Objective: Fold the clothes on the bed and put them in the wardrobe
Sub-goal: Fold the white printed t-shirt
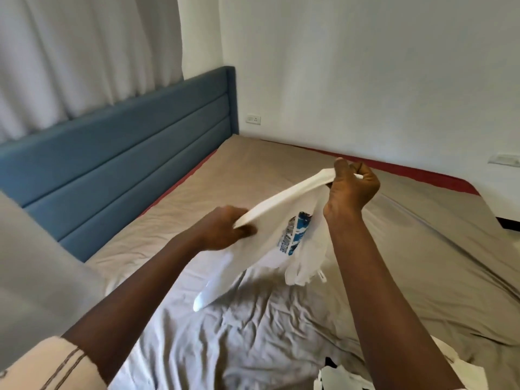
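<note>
A white T-shirt [270, 249] with a blue print hangs in the air above the bed [422, 249]. My right hand [351, 187] pinches one end of its top edge, raised high. My left hand [225, 232] grips the other end, lower and to the left. The shirt's edge is stretched taut between both hands, and the rest of the cloth dangles below, its lower hem close to the sheet. More white and black clothing [337, 378] lies on the bed at the bottom right, partly hidden by my right arm.
The bed has a wrinkled taupe sheet and a blue padded headboard [126, 153] on the left. White curtains [70, 52] hang behind the headboard. A white wall [365, 66] with sockets runs along the far side. No wardrobe is in view.
</note>
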`<state>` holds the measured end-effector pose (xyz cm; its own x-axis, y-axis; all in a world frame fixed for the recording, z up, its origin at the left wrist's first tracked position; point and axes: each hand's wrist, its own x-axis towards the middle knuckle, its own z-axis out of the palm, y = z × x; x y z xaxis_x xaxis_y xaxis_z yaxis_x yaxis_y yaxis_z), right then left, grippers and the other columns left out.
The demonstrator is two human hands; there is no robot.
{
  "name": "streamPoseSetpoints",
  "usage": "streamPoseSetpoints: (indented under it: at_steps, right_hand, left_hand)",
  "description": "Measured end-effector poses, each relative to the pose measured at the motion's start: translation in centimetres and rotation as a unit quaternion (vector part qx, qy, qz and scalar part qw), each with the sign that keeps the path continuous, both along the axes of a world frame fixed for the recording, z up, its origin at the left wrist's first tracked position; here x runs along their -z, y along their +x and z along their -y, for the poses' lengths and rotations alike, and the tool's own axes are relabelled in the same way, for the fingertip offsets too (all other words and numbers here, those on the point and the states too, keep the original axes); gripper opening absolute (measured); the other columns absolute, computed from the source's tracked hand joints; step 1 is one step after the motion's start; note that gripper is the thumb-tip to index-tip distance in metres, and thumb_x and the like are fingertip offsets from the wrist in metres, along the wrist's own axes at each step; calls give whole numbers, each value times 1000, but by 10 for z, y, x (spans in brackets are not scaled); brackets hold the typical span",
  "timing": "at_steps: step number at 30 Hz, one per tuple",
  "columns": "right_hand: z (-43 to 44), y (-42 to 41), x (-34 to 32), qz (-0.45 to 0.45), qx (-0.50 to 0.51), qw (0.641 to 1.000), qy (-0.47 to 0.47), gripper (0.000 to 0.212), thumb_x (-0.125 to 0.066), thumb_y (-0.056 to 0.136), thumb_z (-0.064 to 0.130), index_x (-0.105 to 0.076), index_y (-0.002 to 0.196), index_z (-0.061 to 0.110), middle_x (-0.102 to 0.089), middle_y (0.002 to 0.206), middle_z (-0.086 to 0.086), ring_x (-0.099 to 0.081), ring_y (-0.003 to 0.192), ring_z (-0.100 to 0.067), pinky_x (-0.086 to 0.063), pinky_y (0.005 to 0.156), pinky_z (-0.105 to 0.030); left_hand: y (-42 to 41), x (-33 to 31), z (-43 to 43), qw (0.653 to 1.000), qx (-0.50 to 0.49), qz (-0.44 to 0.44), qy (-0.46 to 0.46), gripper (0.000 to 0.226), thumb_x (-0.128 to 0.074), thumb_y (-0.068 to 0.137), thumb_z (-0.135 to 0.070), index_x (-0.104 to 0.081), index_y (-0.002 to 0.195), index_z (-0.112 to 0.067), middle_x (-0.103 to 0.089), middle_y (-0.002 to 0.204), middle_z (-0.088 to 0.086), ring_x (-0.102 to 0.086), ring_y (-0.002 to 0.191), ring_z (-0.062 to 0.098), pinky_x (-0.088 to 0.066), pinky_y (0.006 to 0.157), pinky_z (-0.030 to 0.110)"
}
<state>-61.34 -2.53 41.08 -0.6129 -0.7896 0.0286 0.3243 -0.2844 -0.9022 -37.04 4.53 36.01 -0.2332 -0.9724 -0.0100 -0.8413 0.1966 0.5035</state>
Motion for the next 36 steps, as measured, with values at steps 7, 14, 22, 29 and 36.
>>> streamPoseSetpoints:
  at_steps: [7,14,22,29,36]
  right_hand:
    - [14,-19,18,34,70,996,46,45,-70,80,-4,-38,57,18,-40,56,2,-40,53,-18,-40,50,-26]
    - [49,-25,40,105,97,984,109,39,-73,85,-4,-46,65,16,-57,73,-1,-59,60,-12,-52,50,-19]
    - [142,-28,17,-20,23,983,178,10,-57,101,4,-64,97,9,-56,82,0,-66,74,-7,-39,68,-16]
    - [213,-46,-42,-245,5,949,196,41,-55,105,34,-62,131,3,-60,133,-23,-57,126,-42,-45,106,-40]
    - [228,-40,-54,-67,17,992,109,19,-54,105,15,-64,102,1,-58,104,-15,-61,117,-34,-54,80,-35]
  left_hand:
    - [70,89,-19,969,-78,139,190,21,-73,89,-41,-70,105,-29,-69,106,-2,-66,103,25,-51,83,32]
    - [126,117,6,979,-180,51,79,27,-53,79,-9,-73,95,-19,-74,94,7,-68,94,35,-50,74,35]
    - [165,36,140,954,-279,-44,-102,34,-58,82,-5,-77,99,-28,-76,94,2,-68,92,31,-56,78,38]
    - [191,-70,246,969,-151,-137,141,40,-79,73,-1,-76,112,-10,-73,105,20,-69,94,35,-55,85,44]
    - [189,-74,290,991,-119,-64,-22,32,-89,70,-28,-74,90,-9,-75,88,14,-72,88,38,-58,74,44]
